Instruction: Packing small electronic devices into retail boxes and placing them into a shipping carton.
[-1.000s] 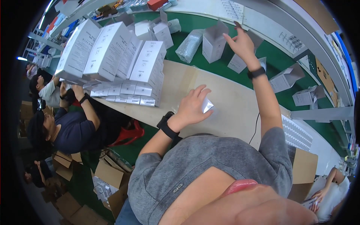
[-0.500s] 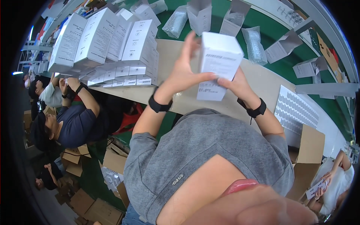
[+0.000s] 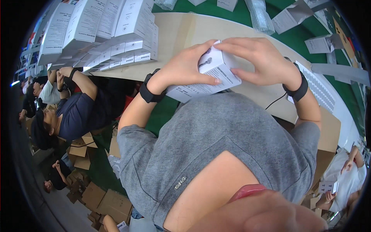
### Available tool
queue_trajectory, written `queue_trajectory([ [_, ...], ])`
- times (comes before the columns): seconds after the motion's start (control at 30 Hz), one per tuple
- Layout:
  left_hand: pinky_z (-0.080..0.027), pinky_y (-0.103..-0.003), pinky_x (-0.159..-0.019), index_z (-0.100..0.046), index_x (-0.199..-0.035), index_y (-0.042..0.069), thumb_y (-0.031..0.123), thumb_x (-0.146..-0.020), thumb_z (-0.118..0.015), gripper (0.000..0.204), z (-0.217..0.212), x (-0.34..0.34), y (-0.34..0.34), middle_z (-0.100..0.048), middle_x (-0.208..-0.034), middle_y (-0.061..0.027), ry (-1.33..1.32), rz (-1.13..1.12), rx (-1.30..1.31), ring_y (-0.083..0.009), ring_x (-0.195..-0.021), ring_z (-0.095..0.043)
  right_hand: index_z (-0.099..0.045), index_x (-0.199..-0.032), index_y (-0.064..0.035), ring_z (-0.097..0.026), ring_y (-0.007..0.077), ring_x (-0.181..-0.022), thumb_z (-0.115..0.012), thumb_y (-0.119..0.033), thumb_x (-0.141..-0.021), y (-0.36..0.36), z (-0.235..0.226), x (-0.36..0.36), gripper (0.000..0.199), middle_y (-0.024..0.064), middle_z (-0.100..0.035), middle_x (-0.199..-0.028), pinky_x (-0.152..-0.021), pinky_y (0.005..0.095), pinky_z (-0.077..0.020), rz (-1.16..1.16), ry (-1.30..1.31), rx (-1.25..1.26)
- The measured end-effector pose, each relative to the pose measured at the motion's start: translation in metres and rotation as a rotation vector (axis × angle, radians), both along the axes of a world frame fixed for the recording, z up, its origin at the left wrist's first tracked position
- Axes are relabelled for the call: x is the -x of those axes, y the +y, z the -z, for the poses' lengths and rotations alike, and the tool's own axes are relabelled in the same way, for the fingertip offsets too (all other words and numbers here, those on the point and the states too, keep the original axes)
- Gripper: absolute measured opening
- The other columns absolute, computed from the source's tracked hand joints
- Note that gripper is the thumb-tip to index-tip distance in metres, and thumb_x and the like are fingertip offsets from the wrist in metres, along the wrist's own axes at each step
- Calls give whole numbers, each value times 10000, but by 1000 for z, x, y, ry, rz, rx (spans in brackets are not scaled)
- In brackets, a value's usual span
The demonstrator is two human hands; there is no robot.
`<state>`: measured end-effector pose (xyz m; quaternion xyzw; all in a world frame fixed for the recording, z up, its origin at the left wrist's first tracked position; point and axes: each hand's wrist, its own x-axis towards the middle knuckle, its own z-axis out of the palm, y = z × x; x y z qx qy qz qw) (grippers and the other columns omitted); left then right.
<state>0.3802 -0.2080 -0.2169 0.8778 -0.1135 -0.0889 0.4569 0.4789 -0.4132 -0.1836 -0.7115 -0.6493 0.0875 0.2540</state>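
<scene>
A white printed carton [image 3: 221, 75] lies tilted on its side just in front of my chest, above the beige table. My left hand [image 3: 187, 65] wraps round its left side, with the thumb along the near printed face and the fingers behind it. At the carton's right end is my right hand [image 3: 264, 60], its fingertips on the top edge and its thumb against the lower edge. Both hands grip the carton together. Part of its far side is hidden by my fingers.
Stacked white cartons [image 3: 127, 23] stand at the table's left. Beyond the beige table [image 3: 170, 29], bubble-wrapped items [image 3: 259, 17] and open white cartons [image 3: 291, 17] lie on a green surface. A label sheet [image 3: 319, 87] is at the right. A co-worker [image 3: 77, 116] sits at the left.
The carton has come nearer my chest and turned from upright onto its side. My right hand has shifted to its right end; my left hand now wraps round its left side.
</scene>
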Motion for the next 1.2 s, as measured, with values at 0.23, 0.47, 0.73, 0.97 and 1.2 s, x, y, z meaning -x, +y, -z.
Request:
queue_trajectory([
  [0.23, -443, -367, -828, -390, -1270, 24, 413, -584, -745, 865, 7, 17, -11, -548, -1072, -207, 38, 59, -84, -339, -975, -551, -508, -1134, -24, -575, 335, -884, -565, -26, -684, -11, 17, 24, 454, 146, -566, -1081, -743, 356, -481, 151, 11, 123],
  [0.47, -439, -363, -836, -392, -1265, 15, 411, -581, -743, 865, 17, 21, -8, -550, -1077, -200, 15, 65, 37, -337, -990, -544, -539, -1009, -14, -566, 331, -889, -603, -26, -692, -22, 18, 34, 324, 116, -575, -1004, -733, 373, -484, 75, 168, -327],
  [0.73, -427, -365, -864, -383, -1283, 33, 394, -570, -753, 880, 26, 15, -16, -549, -1082, -181, 52, 215, 46, -322, -999, -540, -538, -832, -23, -534, 287, -929, -680, -94, -684, -34, 15, 38, 217, 103, -569, -934, -736, 349, -466, -16, 152, -111],
  [0.97, -359, -338, -949, -349, -1314, 43, 306, -580, -766, 885, 24, -1, -11, -476, -1187, -141, 72, 361, 172, -296, -1126, -449, -489, -757, -31, -533, 237, -878, -666, -105, -725, -46, 23, -4, 194, 108, -558, -895, -710, 317, -460, -213, 514, -178],
  [1.2, -309, -337, -992, -293, -1346, 56, 275, -598, -784, 921, 73, -11, -15, -346, -1317, -125, 131, 218, 457, -294, -1225, -336, -593, -997, -24, -553, 223, -904, -628, -163, -785, -39, 40, 21, 256, 88, -599, -967, -795, 333, -456, 354, 344, -542],
])
